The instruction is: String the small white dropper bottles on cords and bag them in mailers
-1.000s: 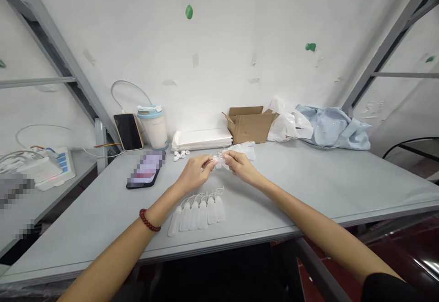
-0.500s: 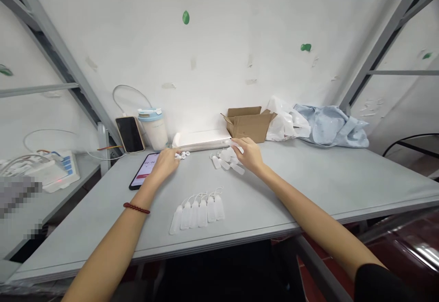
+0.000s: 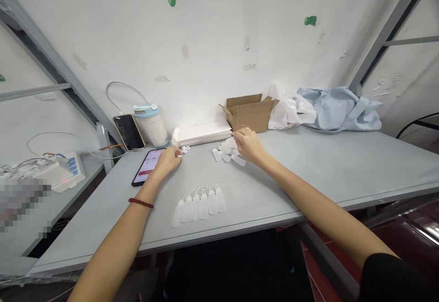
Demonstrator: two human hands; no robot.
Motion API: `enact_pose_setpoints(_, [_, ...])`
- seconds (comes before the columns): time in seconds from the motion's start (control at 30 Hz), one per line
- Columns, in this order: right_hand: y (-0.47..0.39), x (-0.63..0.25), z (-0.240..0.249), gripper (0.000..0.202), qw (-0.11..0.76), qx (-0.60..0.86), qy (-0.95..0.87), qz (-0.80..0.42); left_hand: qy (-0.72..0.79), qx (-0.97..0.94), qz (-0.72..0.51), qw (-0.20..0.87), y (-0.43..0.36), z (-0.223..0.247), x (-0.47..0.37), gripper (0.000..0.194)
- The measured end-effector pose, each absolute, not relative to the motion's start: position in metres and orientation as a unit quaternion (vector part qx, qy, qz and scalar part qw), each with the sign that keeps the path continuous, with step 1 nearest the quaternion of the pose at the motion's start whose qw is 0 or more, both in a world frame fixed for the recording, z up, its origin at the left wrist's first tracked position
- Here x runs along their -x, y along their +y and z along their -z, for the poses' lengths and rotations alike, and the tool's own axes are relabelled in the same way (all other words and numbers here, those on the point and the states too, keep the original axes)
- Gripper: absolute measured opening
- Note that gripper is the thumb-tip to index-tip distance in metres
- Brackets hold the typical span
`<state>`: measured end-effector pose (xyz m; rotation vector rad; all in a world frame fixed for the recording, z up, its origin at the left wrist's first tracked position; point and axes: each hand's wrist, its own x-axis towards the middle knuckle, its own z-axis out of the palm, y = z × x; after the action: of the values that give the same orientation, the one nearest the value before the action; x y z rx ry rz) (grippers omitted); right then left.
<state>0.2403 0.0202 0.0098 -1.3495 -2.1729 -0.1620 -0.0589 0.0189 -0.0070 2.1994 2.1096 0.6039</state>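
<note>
My left hand (image 3: 168, 160) is beside several small white round pieces (image 3: 185, 149), its fingers pinched on what looks like one of them. My right hand (image 3: 249, 145) reaches over a loose pile of translucent white tags (image 3: 226, 154). Its thumb and fingertips are pressed together at the pile's back edge; what is between them is hidden. Closer to me, several white tags with thin string loops (image 3: 200, 205) lie side by side in a row, loops pointing away from me.
A phone with a timer (image 3: 144, 169) lies left of my left hand. Behind stand another phone (image 3: 128, 132), a lidded cup (image 3: 152, 126), a white stack (image 3: 202, 132), an open cardboard box (image 3: 252, 116), a white plastic bag (image 3: 290, 112) and light blue cloth (image 3: 339, 110).
My right hand has turned inward, and the clear piece seen at its fingertips before no longer shows. The left hand's fingers have curled in by the round pieces. The camera view has tilted down slightly.
</note>
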Motion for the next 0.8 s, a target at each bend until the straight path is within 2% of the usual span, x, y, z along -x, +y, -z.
enact_pose_setpoints(0.13, [0.004, -0.238, -0.018, 0.024, 0.368, 0.477, -0.798, 0.029, 0.683, -0.699, -0.209, 0.042, 0.016, 0.002, 0.053, 0.025])
enact_pose_setpoints(0.23, [-0.013, -0.233, -0.025, 0.016, 0.398, 0.421, -0.806, -0.123, 0.679, -0.691, -0.232, 0.085, 0.013, -0.003, 0.046, 0.022])
enact_pose_setpoints(0.3, [-0.025, -0.229, -0.028, 0.013, 0.349, 0.376, -0.82, -0.253, 0.664, -0.691, -0.254, 0.13, 0.01, -0.005, 0.04, 0.02])
enact_pose_setpoints(0.37, [-0.035, -0.226, -0.031, 0.01, 0.246, 0.325, -0.843, -0.351, 0.644, -0.692, -0.275, 0.177, 0.008, -0.006, 0.035, 0.02])
enact_pose_setpoints(0.53, [-0.051, -0.223, -0.033, 0.009, 0.024, 0.256, -0.853, -0.454, 0.597, -0.7, -0.304, 0.248, 0.003, -0.005, 0.024, 0.027])
enact_pose_setpoints(0.6, [-0.054, -0.222, -0.033, 0.015, -0.017, 0.246, -0.845, -0.474, 0.592, -0.696, -0.31, 0.261, 0.002, -0.004, 0.02, 0.027])
enact_pose_setpoints(0.7, [-0.057, -0.218, -0.031, 0.03, -0.033, 0.267, -0.843, -0.466, 0.586, -0.699, -0.313, 0.265, 0.001, -0.003, 0.016, 0.026])
enact_pose_setpoints(0.8, [-0.058, -0.214, -0.027, 0.034, -0.047, 0.313, -0.834, -0.452, 0.577, -0.701, -0.317, 0.275, -0.001, -0.004, 0.013, 0.027])
